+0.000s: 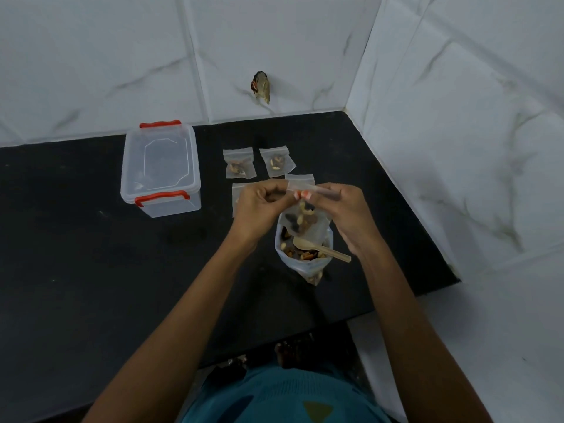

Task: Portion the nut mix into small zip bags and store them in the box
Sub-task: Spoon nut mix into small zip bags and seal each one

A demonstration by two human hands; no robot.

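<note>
- Left hand (259,206) pinches one end of the top strip of a small zip bag (305,188), its fingers curled onto it. The right hand (341,215) pinches the other end, so the bag hangs between them just above the open nut mix pouch (302,267).
- Head view, the step: I read this as sealing a filled portion, since the nuts sit low in the bag, under the strip.
- To do it well: shake the nuts down clear of the zip track and press the air out. Then run thumb and finger along the strip from one end to the other until it closes all the way. Held over the pouch, any stray nut drops back in.
- Count, bags: two filled bags (240,163) lie side by side on the counter (91,254) beyond the hands, and one more is in the hands. Two flat bags (300,178) peek out behind the hands; they seem empty, though they are mostly hidden.
- Count, the rest: one wooden spoon (322,248) rests in the pouch with its handle out toward the right. One clear box (160,169) with red latches stands to the left of the bags and apart from them, lid on, with no portion in it that I can see.
</note>
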